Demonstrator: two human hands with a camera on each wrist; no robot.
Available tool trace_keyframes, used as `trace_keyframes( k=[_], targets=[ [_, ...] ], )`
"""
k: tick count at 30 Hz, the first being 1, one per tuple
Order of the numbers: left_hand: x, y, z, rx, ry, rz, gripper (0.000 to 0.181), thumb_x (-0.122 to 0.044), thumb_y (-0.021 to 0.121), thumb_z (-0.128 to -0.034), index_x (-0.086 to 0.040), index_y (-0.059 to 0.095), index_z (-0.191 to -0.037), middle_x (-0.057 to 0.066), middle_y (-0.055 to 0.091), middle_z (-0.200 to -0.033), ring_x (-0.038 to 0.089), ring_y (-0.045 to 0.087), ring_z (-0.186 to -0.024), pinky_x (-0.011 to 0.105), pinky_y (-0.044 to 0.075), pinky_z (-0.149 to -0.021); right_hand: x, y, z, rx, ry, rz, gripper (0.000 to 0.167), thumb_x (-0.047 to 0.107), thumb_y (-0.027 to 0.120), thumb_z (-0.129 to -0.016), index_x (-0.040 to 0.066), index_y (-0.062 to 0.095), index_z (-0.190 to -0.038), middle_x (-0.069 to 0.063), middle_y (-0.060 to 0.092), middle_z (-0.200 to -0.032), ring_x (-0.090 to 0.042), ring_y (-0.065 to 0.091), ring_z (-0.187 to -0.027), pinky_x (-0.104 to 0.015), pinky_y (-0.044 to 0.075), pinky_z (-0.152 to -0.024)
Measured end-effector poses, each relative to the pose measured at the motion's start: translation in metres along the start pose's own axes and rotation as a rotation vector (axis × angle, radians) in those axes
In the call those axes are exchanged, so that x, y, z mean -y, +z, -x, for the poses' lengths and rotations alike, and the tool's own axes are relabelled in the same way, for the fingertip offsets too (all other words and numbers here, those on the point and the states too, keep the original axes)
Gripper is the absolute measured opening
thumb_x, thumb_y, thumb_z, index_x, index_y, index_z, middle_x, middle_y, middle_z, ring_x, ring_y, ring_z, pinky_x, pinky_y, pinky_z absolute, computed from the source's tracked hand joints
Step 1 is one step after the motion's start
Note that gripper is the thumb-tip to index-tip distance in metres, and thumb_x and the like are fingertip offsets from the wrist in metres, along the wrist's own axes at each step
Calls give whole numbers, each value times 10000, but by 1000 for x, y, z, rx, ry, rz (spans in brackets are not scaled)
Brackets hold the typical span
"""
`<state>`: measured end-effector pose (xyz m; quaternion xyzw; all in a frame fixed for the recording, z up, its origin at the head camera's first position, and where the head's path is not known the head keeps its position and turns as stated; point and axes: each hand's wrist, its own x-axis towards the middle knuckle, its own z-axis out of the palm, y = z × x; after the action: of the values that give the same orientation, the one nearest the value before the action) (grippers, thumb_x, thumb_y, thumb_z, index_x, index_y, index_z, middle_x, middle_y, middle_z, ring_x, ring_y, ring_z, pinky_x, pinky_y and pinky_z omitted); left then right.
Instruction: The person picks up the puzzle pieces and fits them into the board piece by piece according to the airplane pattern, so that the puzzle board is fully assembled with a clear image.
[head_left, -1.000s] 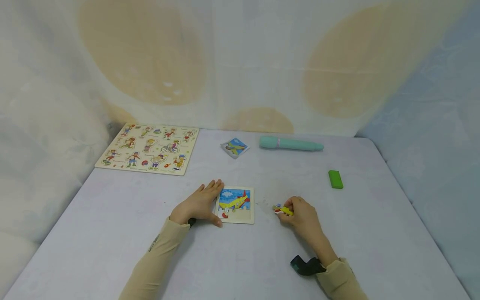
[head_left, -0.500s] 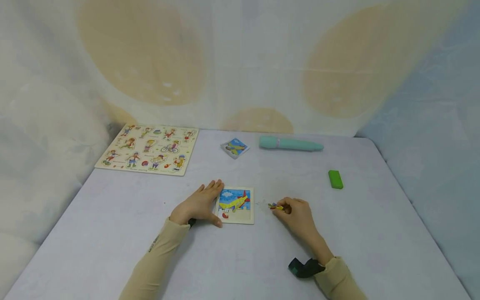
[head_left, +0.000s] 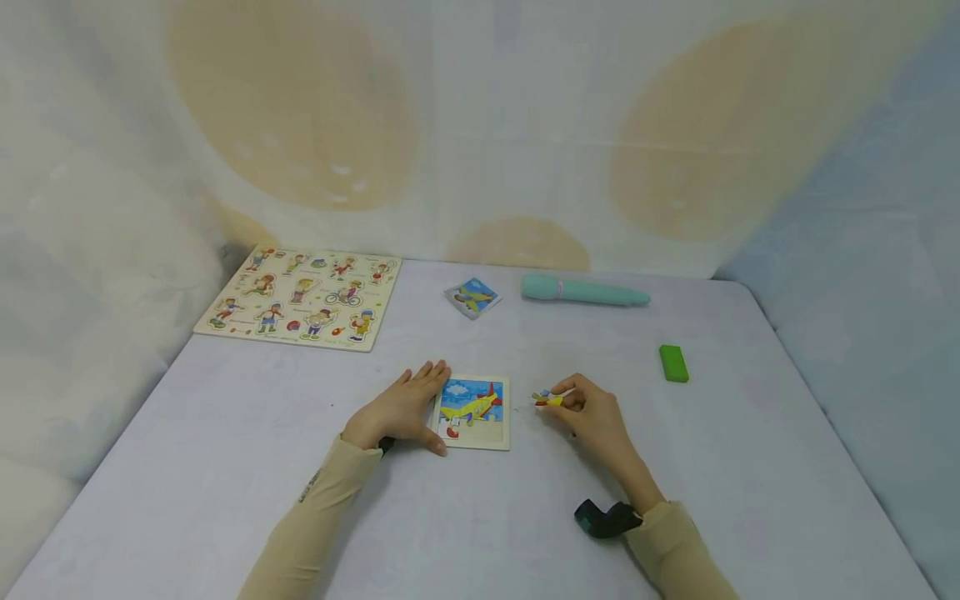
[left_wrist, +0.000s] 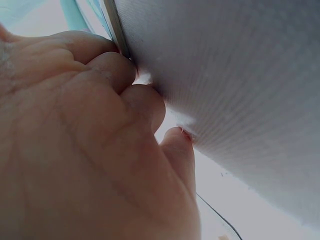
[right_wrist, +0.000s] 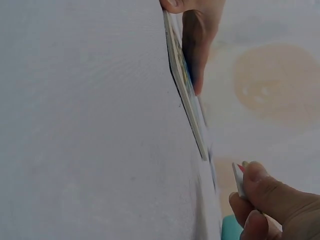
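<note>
In the head view a small square jigsaw tray lies on the white table, partly filled with a yellow airplane picture; its lower right part shows bare wood. My left hand rests along the tray's left side, fingers extended and thumb near the lower left corner. To the right of the tray, my right hand pinches a small red, yellow and blue jigsaw piece between thumb and fingers. The right wrist view shows this piece edge-on, held above the table. My palm hides much of the left wrist view.
A large wooden puzzle board with figures lies at the back left. Behind the tray is a small airplane picture card. A mint-green pen-shaped object lies at the back, and a green block is at the right.
My right hand has moved slightly left and away from me with the jigsaw piece, and its grip on the piece has shifted. The left hand has stayed against the tray.
</note>
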<state>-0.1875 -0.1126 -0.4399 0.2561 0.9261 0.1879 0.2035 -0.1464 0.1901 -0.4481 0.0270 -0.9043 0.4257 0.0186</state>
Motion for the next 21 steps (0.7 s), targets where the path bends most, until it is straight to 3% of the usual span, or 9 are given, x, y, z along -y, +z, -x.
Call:
trace_keyframes(
  k=[7,12,21],
  targets=[
    [0,2,-1,2,-4,4,1220,-418,889,-634,-21,177,-1543,140,113,-1630,318,55,-1521,541,61,-1229,17,11,-11,39,-39,-3,219,169,820,-757,98,677,-906,-27,645,-714,-121,522,-648,-180,415,-556],
    [-1,3,-2,12,3,4,1218,-429,880,-644,-35,164,-1547,126,97,-1633,305,43,-1522,528,51,-1234,24,20,-13,85,-21,-29,162,148,786,-801,87,718,-935,-26,675,-724,-98,537,-624,-176,429,-534],
    [1,0,-1,3,-4,-12,1223,-431,883,-639,-19,171,-1543,147,105,-1629,327,54,-1518,544,65,-1228,20,29,-16,83,83,-298,262,49,616,-931,48,672,-1186,-162,708,-908,-150,688,-723,-231,587,-689]
  ],
)
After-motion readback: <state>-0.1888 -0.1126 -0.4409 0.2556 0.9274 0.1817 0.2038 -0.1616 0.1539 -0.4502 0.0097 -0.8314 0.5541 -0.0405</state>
